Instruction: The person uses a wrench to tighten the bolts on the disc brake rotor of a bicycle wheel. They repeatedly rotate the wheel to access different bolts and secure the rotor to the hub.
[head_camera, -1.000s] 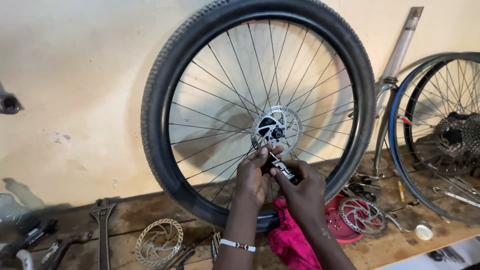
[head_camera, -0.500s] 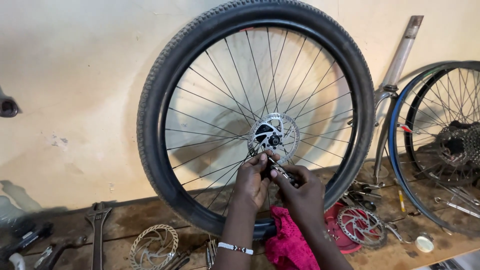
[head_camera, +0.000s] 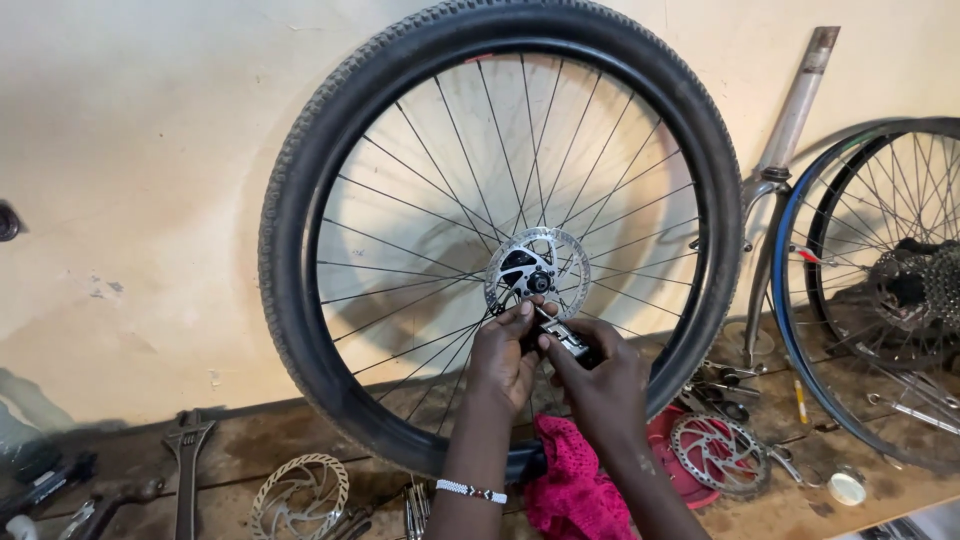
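A bicycle wheel (head_camera: 300, 230) with a black knobby tyre stands upright on a wooden bench, leaning against a cream wall. A silver brake disc (head_camera: 545, 250) is mounted at its hub. My left hand (head_camera: 503, 355) reaches up to the lower edge of the disc, fingertips pinched near the hub. My right hand (head_camera: 600, 375) is beside it, gripping a small metal tool (head_camera: 565, 338) whose tip points up at the disc. A beaded bracelet circles my left wrist.
A pink cloth (head_camera: 575, 480) lies on the bench (head_camera: 810, 510) under my arms. Loose brake discs (head_camera: 300, 495) (head_camera: 718, 452), wrenches (head_camera: 187, 460), a red dish and small parts are scattered there. A second wheel (head_camera: 880, 290) and a fork (head_camera: 790, 130) lean at right.
The view has shifted slightly, so the wheel sits a little to the right. Both hands stay at the hub, the tool still pointed at the disc.
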